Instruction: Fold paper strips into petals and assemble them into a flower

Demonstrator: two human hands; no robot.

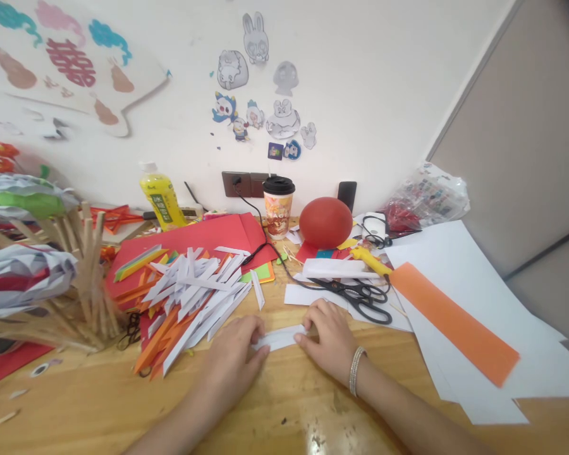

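1. L hand (241, 347) n R hand (329, 335) both pinched narrow on a white strip (281, 338), at its 9 & 3 o'clock ends, low over the worktop (284, 404).
2. From it: paper pile (199, 287) ~10 o'clock, cup (279, 212) 12, blk scissors (355, 294) ~2.

R hand (329, 335) w/ silvery bracelet (356, 371) round wrist, i.e. several thin, sparkly strands side by side; L hand (234, 351) & both forearms (398, 401) bare.

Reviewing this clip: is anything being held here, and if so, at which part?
Yes, a white paper strip: the left hand has its left end and the right hand its right end, leaving the middle uncovered.
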